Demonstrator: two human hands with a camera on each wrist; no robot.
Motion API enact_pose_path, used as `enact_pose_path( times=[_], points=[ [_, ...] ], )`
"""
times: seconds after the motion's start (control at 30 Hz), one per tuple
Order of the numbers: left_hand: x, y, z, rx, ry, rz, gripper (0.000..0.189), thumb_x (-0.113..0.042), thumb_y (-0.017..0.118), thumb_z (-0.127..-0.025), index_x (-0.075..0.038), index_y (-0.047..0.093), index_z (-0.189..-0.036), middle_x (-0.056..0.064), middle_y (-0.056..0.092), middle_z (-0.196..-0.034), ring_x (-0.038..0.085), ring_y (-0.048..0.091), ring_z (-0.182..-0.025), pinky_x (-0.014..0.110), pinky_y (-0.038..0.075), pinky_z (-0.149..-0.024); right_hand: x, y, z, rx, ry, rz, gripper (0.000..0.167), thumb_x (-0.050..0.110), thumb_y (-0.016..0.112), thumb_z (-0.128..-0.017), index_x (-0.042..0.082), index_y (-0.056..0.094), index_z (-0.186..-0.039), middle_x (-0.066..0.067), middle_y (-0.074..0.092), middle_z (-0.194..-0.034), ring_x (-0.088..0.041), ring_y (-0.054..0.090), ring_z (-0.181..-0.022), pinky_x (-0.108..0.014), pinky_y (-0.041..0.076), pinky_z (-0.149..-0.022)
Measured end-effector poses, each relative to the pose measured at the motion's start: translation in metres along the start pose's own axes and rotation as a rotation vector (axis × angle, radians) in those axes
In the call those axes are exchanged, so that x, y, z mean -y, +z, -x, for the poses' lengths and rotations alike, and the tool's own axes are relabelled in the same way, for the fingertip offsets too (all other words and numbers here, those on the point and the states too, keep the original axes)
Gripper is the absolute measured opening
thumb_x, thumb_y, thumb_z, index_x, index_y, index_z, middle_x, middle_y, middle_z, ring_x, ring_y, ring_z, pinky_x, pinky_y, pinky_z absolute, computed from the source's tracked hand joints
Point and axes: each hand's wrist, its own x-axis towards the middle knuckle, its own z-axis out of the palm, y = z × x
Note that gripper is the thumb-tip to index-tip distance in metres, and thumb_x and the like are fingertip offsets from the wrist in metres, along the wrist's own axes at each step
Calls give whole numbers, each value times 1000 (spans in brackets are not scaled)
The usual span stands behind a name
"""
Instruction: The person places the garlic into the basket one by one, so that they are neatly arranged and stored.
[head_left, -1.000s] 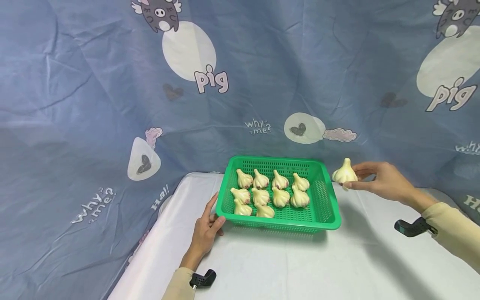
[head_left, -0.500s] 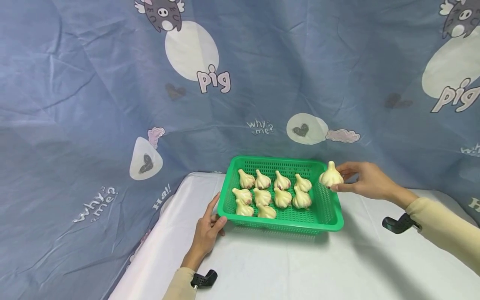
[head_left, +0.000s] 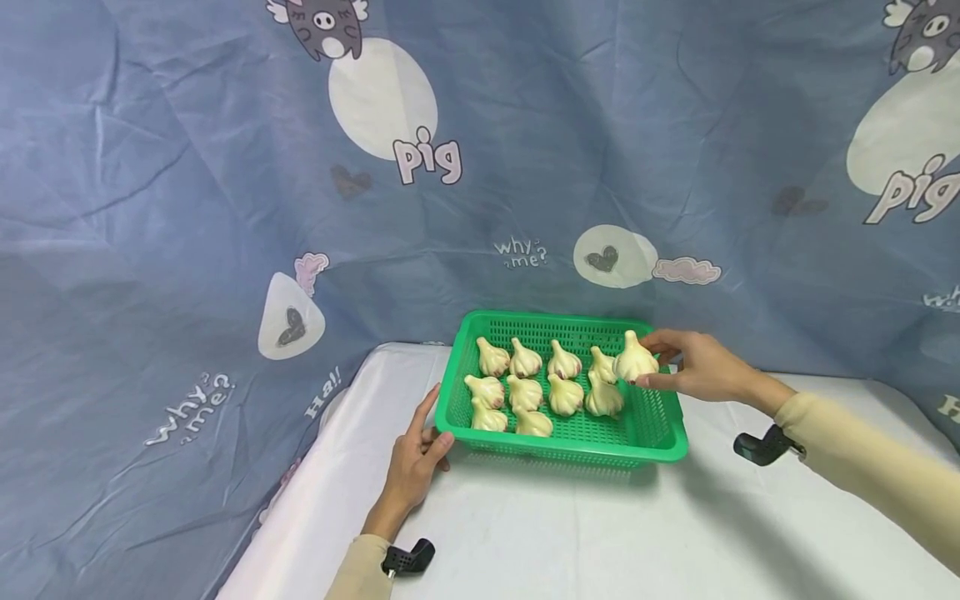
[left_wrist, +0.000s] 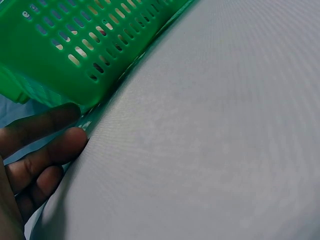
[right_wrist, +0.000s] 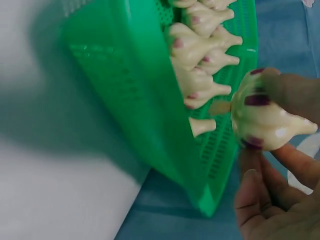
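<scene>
The left hand [head_left: 411, 467] rests with relaxed fingers against the near left corner of the green basket [head_left: 652, 421] on the white table [head_left: 600, 533], while the right hand [head_left: 693, 367] pinches a garlic bulb [head_left: 634, 360] in its fingertips, above the basket's far right part, beside the other bulbs [head_left: 525, 387]

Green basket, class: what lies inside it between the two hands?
Head view: between the left hand at the green basket's corner and the right hand holding a garlic bulb lie ten garlic bulbs in rows.
</scene>
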Motion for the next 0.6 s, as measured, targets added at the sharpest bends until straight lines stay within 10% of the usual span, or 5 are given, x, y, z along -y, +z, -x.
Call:
enact_pose_path(
  times=[0.6],
  points=[
    [-1, 0, 0, 1, -1, 8, 73, -26, 61, -103, -34, 30, -168, 3, 69, -61, 12, 65, -51, 29, 52, -53, 19, 29, -29, 301, -172, -134, 53, 23, 93, -81, 6, 74, -128, -10, 75, -121, -20, 75, -98, -30, 61, -79]
  ],
)
